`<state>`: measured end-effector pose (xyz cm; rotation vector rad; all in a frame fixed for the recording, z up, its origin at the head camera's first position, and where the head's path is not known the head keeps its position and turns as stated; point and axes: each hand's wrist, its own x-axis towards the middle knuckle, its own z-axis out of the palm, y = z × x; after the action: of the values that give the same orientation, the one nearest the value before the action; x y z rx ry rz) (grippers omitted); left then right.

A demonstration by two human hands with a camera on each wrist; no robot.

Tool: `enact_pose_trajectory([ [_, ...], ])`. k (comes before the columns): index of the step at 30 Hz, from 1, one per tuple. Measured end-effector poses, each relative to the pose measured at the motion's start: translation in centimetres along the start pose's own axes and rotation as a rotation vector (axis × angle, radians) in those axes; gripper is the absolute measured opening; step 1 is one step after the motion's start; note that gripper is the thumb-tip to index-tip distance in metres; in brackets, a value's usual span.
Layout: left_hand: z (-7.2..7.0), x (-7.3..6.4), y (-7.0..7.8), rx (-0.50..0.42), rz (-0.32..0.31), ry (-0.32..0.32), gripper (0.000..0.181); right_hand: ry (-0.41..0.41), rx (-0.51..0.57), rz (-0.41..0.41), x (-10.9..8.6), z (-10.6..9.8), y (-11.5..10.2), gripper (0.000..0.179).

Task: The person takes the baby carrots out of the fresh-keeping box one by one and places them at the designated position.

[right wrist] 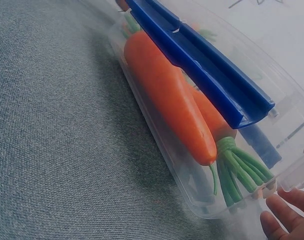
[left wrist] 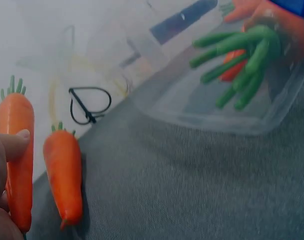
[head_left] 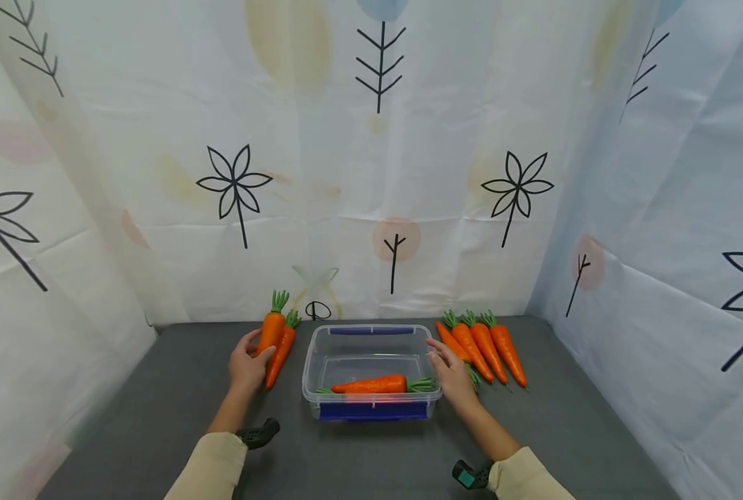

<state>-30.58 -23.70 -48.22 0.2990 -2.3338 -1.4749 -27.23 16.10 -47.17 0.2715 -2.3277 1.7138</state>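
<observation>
In the head view my left hand (head_left: 245, 368) pinches an orange carrot (head_left: 273, 329) with green stem tops, its thumb across the carrot's side in the left wrist view. Just right of it, a second carrot (head_left: 282, 357) lies on the table. A clear plastic box (head_left: 310, 362) with blue latches stands between my hands, without a lid on top. Two carrots lie inside it, pointing opposite ways; the nearer one (right wrist: 166, 95) shows through the wall in the right wrist view. My right hand (head_left: 451, 378) is at the box's right rim, fingers extended and holding nothing.
Several carrots (head_left: 484, 344) lie side by side right of the box, and the green top of another (head_left: 473, 377) shows beside my right hand. Patterned white cloth (head_left: 446, 271) hangs behind the grey table (head_left: 371, 455) and at both sides.
</observation>
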Motion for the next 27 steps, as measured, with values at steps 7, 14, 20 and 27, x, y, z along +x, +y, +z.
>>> enact_pose_trajectory([
  [7, -0.3, 0.3, -1.8, 0.074, -0.09, 0.033, 0.051, 0.002, -0.029, 0.011, -0.8, -0.3, -2.5, 0.038],
  [14, -0.4, 0.7, -2.5, 0.156, -0.071, 0.019, 0.051, 0.015, -0.026, -0.003, -0.7, -0.1, -2.4, 0.037],
  [20, -0.2, 1.4, -2.6, 0.254, -0.081, 0.004, 0.052, 0.022, -0.03, -0.013, -0.7, 0.0, -2.4, 0.037],
  [27, -0.6, 1.6, -2.2, 0.344, -0.121, -0.089, 0.054, 0.026, -0.023, -0.013, -0.7, 0.0, -2.2, 0.036],
])
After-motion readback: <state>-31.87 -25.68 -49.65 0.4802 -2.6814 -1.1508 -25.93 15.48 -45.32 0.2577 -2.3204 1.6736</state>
